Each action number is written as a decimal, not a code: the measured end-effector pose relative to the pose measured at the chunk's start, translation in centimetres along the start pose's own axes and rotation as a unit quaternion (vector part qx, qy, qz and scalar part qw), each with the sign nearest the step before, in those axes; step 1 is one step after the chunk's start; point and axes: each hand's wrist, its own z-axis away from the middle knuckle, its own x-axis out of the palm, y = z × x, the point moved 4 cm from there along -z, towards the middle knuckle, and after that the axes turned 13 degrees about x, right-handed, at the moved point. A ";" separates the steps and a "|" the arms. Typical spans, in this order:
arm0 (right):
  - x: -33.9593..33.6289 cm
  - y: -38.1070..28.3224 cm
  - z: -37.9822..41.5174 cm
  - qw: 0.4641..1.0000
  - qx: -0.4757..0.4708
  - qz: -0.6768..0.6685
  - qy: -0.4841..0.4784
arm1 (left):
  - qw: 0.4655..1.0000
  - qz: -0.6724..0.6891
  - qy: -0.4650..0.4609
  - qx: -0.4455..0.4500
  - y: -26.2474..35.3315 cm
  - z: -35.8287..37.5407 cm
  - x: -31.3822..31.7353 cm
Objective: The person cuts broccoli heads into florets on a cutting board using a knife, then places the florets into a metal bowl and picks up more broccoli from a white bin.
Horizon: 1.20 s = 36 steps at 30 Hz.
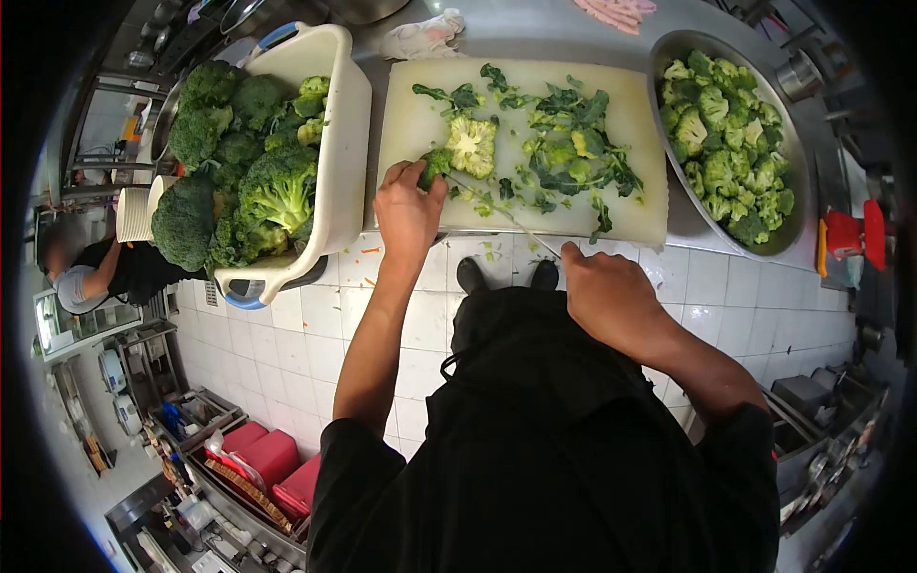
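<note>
My left hand (409,215) is closed on a small broccoli floret (435,168) at the near left of the white cutting board (411,110). In my right hand (611,296) is a knife (506,216), its handle hidden in my fist and its thin blade slanting left across the board toward the floret. Just beyond the floret lies a larger cut broccoli piece (472,146), its pale cut side facing up. Broccoli leaves and trimmings (573,153) are scattered over the middle and right of the board.
On the left, a white tub (346,143) holds whole broccoli heads (277,186). At right, an oval metal bowl (798,162) is full of cut florets (731,143). Cloths (423,36) lie behind the board. Another person (91,272) stands far left. Scraps dot the tiled floor (315,325).
</note>
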 end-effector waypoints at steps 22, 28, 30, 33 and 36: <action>-0.6 3.9 0.9 0.991 0.024 -0.125 -0.045 | 0.978 -0.065 0.198 -0.021 0.8 -9.7 -14.9; -1.2 7.8 2.6 0.974 0.118 -0.195 -0.002 | 0.989 0.083 0.001 0.122 4.3 -10.3 -4.4; -1.5 9.2 3.3 0.956 0.164 -0.244 0.004 | 0.964 0.164 -0.120 0.172 8.3 -8.8 1.5; -1.1 11.3 3.9 0.929 0.198 -0.310 0.037 | 0.934 0.153 -0.236 0.221 13.2 -6.4 7.4; -1.4 12.4 4.7 0.892 0.231 -0.382 0.068 | 0.908 0.085 -0.342 0.225 15.3 -7.0 10.8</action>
